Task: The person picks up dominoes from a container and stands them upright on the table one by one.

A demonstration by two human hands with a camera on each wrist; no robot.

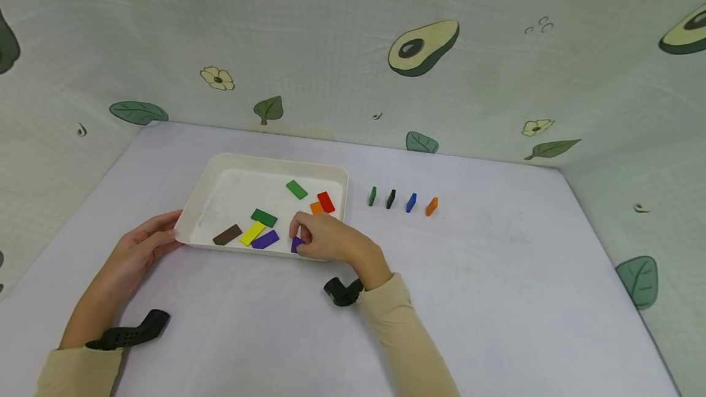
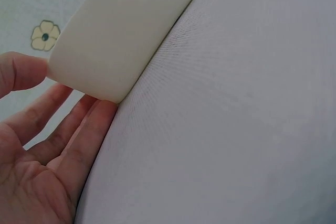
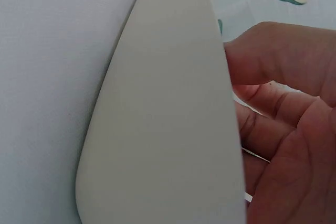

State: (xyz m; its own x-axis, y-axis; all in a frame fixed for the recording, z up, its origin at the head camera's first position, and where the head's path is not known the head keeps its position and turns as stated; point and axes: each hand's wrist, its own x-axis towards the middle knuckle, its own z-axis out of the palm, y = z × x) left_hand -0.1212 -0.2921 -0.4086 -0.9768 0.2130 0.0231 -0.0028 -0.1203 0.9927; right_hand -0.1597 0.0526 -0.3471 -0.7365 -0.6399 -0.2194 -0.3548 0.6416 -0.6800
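Note:
A white tray (image 1: 259,161) lies on the table with small flat dominoes in it. At its near left corner my left hand (image 1: 144,245) holds the tray, thumb on the rim and fingers low against the wall (image 2: 94,66). My right hand (image 1: 328,238) reaches over the near right side of the tray. Between its thumb and index finger is a purple domino (image 1: 296,244), partly covered. In the right wrist view, the tray wall (image 3: 163,108) hides the fingertips. Close by lie another purple domino (image 1: 266,239), an orange one (image 1: 317,207) and a red one (image 1: 326,201).
Also in the tray are a brown domino (image 1: 227,235), a yellow one (image 1: 252,233) and two green ones. Right of the tray, a green (image 1: 372,196), a black (image 1: 391,199), a blue (image 1: 411,203) and an orange domino (image 1: 432,206) stand upright in a spaced row.

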